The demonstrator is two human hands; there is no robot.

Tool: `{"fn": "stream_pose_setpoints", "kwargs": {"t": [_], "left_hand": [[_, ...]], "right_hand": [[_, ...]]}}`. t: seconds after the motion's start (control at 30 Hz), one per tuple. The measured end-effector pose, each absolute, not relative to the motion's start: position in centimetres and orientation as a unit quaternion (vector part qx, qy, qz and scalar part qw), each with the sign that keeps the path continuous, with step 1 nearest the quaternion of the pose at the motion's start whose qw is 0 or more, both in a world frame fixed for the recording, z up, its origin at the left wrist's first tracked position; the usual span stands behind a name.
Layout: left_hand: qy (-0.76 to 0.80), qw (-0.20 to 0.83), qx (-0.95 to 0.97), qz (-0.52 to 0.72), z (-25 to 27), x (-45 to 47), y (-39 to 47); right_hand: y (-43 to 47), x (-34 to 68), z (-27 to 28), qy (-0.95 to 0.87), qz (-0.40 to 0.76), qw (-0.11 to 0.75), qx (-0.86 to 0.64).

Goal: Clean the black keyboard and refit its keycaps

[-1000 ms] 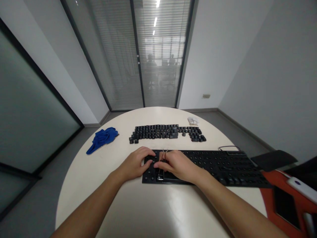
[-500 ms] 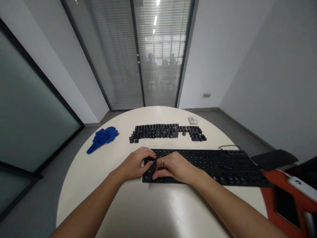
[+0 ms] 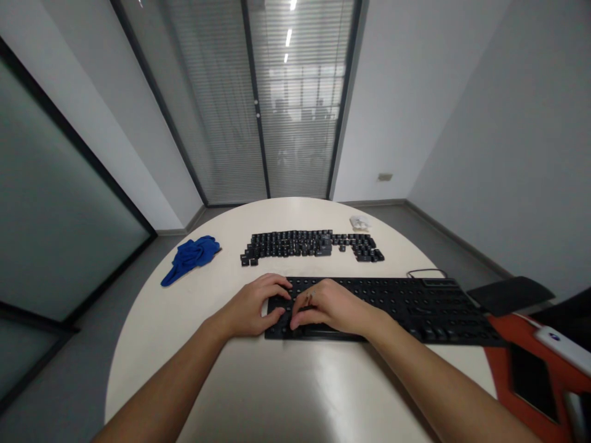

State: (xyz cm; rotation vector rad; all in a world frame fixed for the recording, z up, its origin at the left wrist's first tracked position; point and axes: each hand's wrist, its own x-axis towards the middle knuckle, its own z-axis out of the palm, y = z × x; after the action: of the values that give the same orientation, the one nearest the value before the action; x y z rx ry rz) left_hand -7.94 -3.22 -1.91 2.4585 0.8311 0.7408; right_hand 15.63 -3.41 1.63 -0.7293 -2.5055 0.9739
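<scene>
A black keyboard [image 3: 392, 301] lies across the near part of the round table, its bare key posts showing over much of it. My left hand [image 3: 256, 304] rests at its left end, thumb and fingers spread apart over the corner. Just to the right, my right hand [image 3: 327, 304] bends down onto the keyboard's lower left area, thumb and forefinger close together near the bottom row. Whatever lies between those fingertips is too small and dark to name. Beyond the keyboard, black keycaps [image 3: 290, 244] are laid out in rows, a smaller group [image 3: 367, 246] to their right.
A crumpled blue cloth [image 3: 191, 258] lies on the left of the white table [image 3: 221, 381]. A small clear plastic bag [image 3: 360, 223] sits at the back right. Beside the table, a phone [image 3: 533, 381] and a white device [image 3: 563, 347] rest on an orange surface.
My right hand's fingertips have risen slightly and shifted a little to the right, with thumb and forefinger drawn closer together. My left hand has hardly moved.
</scene>
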Motion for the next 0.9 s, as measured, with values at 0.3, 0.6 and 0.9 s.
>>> {"fn": "stream_pose_setpoints", "kwargs": {"t": [0.3, 0.6, 0.9], "left_hand": [[0.281, 0.246, 0.903, 0.211, -2.1, -7.3, -3.7], [0.273, 0.254, 0.903, 0.216, -1.7, -6.8, -3.7], [0.273, 0.258, 0.903, 0.21, -1.5, -6.9, -3.6]], "right_hand": [[-1.5, 16.7, -0.8, -0.776, 0.529, 0.194, -0.282], [-1.8, 16.6, 0.1, -0.819, 0.474, 0.178, -0.27], [-3.8, 14.9, 1.7, -0.924, 0.236, 0.138, -0.267]]}}
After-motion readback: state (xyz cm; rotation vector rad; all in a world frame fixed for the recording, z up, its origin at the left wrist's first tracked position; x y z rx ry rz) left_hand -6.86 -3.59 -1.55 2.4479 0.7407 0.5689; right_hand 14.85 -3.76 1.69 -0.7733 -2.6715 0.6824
